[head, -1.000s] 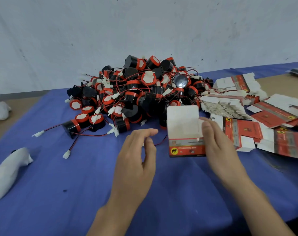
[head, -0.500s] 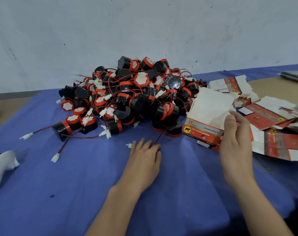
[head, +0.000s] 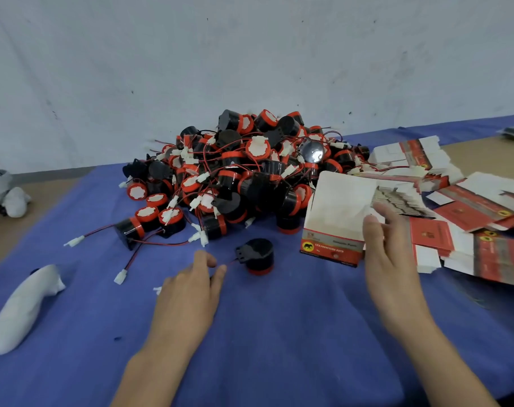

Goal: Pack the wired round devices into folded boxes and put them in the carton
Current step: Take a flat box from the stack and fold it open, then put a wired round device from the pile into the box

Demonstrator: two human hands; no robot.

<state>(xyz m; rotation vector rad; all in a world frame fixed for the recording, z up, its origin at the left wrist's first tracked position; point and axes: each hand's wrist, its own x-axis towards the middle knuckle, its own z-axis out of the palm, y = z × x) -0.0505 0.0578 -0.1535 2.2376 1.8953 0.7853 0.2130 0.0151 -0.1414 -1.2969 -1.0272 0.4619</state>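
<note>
Head view: left hand pinched the red wire of a lone round device, just before the device pile. Right hand, its grip pinching a folded box, stayed beside that pile.

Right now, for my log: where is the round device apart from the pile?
Head view, centre: the round device stands on the blue cloth, left of the folded box, its red wire pinched by the left hand.

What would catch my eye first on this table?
A big pile of black-and-red devices sits on the blue cloth. To its right spread flat boxes. In front, the right hand holds a box; the left hand pinches the wire of a lone device.
</note>
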